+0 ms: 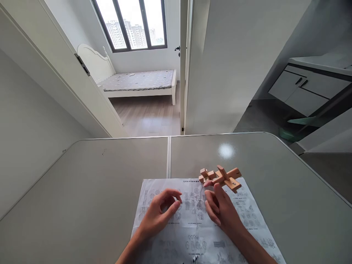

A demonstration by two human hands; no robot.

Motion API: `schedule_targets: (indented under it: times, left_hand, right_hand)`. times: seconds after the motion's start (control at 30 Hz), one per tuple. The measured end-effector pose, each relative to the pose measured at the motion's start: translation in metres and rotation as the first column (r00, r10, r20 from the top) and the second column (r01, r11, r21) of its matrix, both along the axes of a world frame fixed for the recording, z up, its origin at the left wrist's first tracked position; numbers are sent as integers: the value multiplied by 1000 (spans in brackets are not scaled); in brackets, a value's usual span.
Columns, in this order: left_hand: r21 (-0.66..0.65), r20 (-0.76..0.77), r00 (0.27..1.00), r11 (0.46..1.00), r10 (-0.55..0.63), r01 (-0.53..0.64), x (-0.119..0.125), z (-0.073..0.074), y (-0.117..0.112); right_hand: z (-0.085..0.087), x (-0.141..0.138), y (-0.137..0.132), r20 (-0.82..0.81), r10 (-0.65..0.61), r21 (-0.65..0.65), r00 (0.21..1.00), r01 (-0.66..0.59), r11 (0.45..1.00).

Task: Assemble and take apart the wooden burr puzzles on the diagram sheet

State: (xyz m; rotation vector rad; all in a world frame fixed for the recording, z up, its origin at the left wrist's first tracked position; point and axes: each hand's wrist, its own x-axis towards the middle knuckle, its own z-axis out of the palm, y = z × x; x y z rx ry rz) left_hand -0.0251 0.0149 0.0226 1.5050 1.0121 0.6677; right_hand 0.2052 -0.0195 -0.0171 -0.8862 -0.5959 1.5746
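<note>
My right hand [224, 209] pinches interlocking wooden puzzle pieces [227, 179] between thumb and index finger, with its other fingers curled. Several light-brown notched bars cross one another there, and the dark numbers 1 and 2 show on them. Just left of these, more small wooden blocks [204, 175] sit by the top edge of the instruction sheet [189, 234]; my index fingertip partly covers them. Over the sheet's left part hovers my left hand [162, 211], thumb and fingers curved apart with nothing between them. The white, creased sheet carries printed diagrams and text.
The sheet lies on a grey table [110, 190] with a pale edge and a centre seam. Beyond it are an open doorway, a bed [140, 80] and a window [132, 25]. A white cabinet [310, 88] stands at right. A small dark-and-white item [195, 258] lies at the bottom.
</note>
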Motion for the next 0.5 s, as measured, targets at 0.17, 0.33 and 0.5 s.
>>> schedule_targets:
  times: [0.17,0.33,0.5]
  left_hand:
    - [2,1,1000,1000,-7,7,0,-2,0]
    - [18,-6,1000,1000,-13,13,-1,-4,0]
    - [77,-37,998,995,-57,60,2,-3,-1]
  right_hand:
    - [-4,-8,-5,211,59,80,976,-78,994]
    - [-9,-12,-10,391,123,121,912,-183,976]
    - [-17,-12,-15,678,161,134,717,-337,932]
